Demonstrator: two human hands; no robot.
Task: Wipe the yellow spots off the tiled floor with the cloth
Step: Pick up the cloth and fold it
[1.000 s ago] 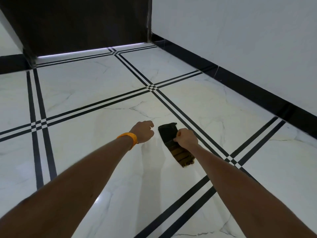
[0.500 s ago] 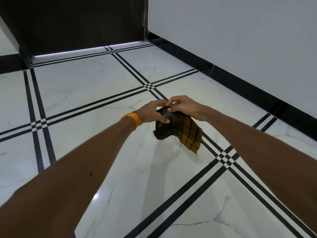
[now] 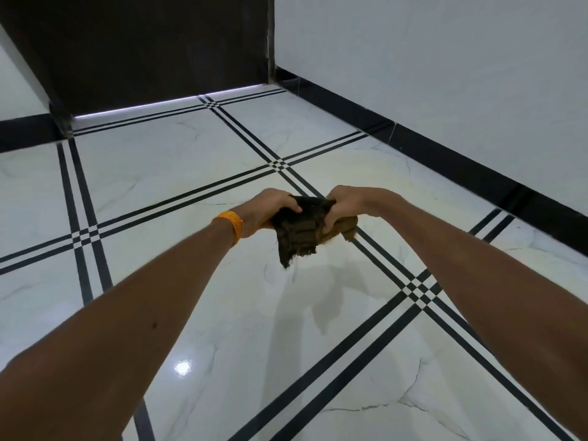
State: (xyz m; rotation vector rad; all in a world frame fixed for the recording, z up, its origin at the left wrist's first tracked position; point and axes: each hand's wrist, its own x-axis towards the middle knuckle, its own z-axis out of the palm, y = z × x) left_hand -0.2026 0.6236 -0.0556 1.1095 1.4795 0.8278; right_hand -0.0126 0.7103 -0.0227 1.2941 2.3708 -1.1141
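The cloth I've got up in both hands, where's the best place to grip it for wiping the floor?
Grip the cloth along its bunched top edge, coming from above, where the left hand and right hand hold it. Its frayed lower end hangs free toward the floor, so that end would probably meet the tiles first.

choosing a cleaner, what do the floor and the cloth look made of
The floor is likely polished marble or marble-look tile: white with grey veins and black stripes, glossy enough to mirror a light sharply. The cloth looks like soft woven fabric, perhaps cotton: dark brown checks, a frayed edge, bunching and drooping where the left hand and right hand grip it.
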